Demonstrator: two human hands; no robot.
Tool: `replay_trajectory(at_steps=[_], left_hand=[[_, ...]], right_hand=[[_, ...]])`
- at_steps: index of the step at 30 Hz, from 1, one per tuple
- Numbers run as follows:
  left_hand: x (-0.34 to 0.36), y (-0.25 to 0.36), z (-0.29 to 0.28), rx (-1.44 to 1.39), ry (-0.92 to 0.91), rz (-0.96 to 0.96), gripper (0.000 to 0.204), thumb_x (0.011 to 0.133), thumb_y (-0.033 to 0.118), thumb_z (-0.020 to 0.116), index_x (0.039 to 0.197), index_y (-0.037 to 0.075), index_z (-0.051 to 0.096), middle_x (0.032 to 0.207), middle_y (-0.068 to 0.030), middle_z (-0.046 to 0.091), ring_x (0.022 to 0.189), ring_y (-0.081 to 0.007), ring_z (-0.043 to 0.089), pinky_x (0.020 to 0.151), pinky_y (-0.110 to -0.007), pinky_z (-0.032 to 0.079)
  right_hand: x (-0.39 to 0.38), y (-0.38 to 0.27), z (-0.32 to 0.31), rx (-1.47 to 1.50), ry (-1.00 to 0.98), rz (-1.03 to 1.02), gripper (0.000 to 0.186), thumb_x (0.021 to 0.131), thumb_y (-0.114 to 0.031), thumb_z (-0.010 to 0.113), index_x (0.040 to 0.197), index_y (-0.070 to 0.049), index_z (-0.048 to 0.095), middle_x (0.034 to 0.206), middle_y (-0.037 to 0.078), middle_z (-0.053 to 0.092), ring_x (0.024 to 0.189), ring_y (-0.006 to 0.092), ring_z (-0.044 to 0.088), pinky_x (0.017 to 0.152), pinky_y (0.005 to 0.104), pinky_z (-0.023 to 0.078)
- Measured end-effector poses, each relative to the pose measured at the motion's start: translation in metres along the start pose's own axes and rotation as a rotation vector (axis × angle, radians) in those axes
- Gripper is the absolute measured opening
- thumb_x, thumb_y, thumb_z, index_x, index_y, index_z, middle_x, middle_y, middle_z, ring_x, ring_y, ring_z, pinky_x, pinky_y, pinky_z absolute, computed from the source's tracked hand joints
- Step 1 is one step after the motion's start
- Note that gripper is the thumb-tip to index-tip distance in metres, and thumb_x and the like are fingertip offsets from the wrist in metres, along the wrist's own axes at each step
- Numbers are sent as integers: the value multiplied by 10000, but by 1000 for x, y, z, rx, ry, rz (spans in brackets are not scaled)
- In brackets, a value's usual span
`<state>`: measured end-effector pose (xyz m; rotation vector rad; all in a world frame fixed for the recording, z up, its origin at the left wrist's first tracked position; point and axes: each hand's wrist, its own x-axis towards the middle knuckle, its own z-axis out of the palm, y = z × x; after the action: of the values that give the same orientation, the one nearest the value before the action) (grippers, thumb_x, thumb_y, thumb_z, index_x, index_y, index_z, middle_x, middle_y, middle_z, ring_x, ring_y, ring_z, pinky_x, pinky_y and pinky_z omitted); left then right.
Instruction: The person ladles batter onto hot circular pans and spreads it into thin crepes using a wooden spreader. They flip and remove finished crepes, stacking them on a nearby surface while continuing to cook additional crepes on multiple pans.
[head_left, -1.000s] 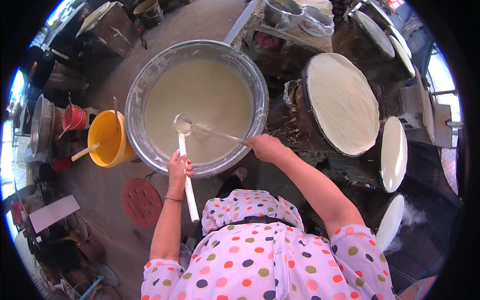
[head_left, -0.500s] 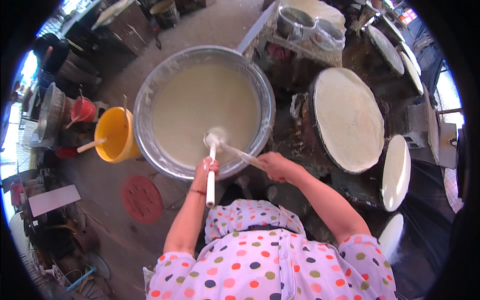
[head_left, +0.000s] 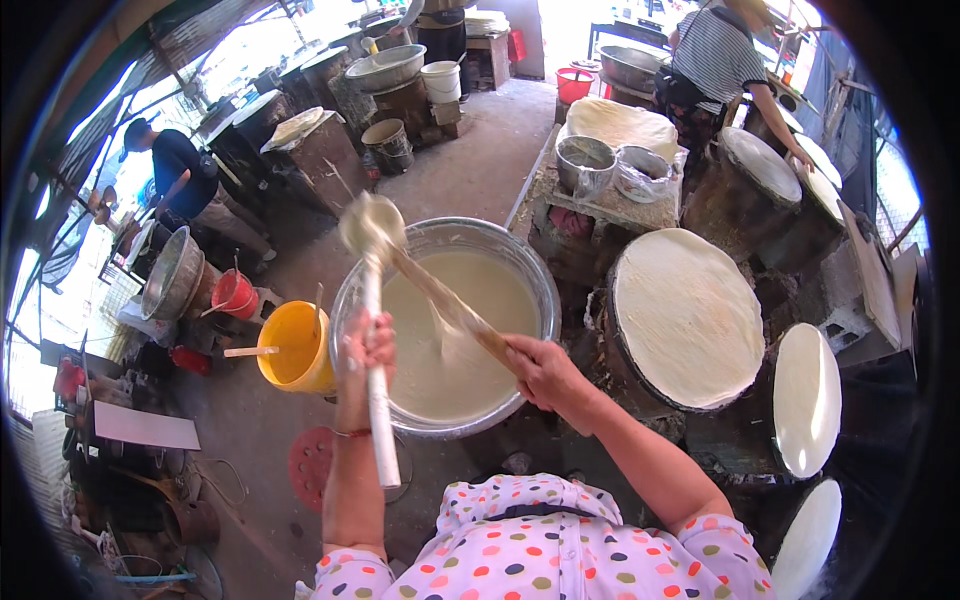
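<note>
Left hand (head_left: pixel 365 352) grips white-handled ladle (head_left: pixel 372 228), raised above batter basin (head_left: pixel 540 280); right hand (head_left: pixel 540 368) clasps wooden stick (head_left: pixel 445 305) scraping it. Step: clearing batter; steady ladle needed next.

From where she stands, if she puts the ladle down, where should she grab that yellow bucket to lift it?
Best by the near rim of the yellow bucket, coming from above with the left hand, which is right beside it. It stands upright and open-topped. A pale stick rests across the mouth, so grip the rim clear of it. No carrying handle is clearly visible.
</note>
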<state>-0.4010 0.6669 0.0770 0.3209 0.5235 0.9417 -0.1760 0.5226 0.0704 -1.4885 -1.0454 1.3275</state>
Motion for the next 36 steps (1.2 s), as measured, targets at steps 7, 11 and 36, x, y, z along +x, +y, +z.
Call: replay_trajectory(at_steps=[7, 11, 36], left_hand=[[-28, 27, 63, 496, -171, 413, 339, 996, 139, 457, 1328, 82, 419, 865, -43, 471, 550, -2, 355, 381, -107, 301], [-6, 17, 17, -58, -155, -115, 180, 1004, 139, 435, 1091, -13, 391, 788, -35, 393, 536, -27, 355, 354, -145, 350], [-264, -457, 225, -174, -36, -2266, 184, 1004, 135, 379, 871, 9, 356, 820, -72, 404, 545, -126, 427, 386, -265, 430]], right_hand=[[18, 6, -4, -417, 409, -742, 341, 925, -98, 539, 1257, -154, 590, 708, 63, 587, 573, 138, 563, 536, 281, 466], [10, 50, -19, -816, 599, -661, 440, 833, -82, 638, 1236, -258, 618, 729, 72, 586, 588, 210, 586, 524, 310, 484], [-452, 278, 150, -628, 2277, 459, 423, 763, -25, 716, 1158, -164, 660, 767, 51, 576, 605, 199, 575, 509, 303, 474]])
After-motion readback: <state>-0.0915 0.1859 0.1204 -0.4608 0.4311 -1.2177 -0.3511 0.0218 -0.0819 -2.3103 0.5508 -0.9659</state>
